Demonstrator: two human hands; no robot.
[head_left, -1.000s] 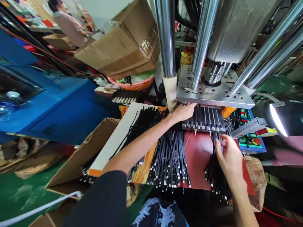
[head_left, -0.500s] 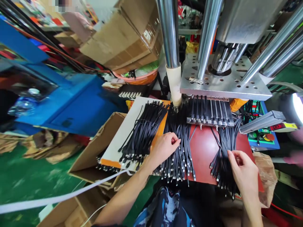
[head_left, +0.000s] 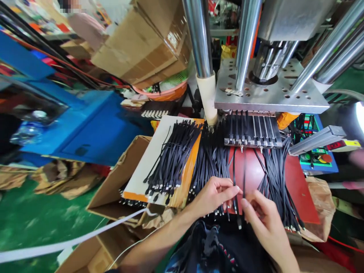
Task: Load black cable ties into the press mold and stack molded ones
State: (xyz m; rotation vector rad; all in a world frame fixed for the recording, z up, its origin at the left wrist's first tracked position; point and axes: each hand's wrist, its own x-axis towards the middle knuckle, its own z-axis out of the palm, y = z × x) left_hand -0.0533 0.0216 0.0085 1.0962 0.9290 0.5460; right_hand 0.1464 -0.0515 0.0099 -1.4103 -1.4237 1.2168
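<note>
My left hand is in front of the middle pile of black cables, thumb and forefinger pinched beside a single flat black cable that runs down past the fingertips. Close on its right, my right hand is closed, its fingertips on another thin black cable, which is slightly blurred. Both hands are over the front edge of the red board. Behind them, the metal fixture holds a row of black cables in its slots. The right pile of cables lies beyond my right hand.
Above the fixture hangs a drilled metal press plate with steel columns. More cables lie on a white board at left. A grey bar and a control box are at right. An open carton stands lower left.
My left hand has moved right and down off the middle pile. My right hand has left the right pile and come left, now with a cable at its fingertips. The right pile has spread.
</note>
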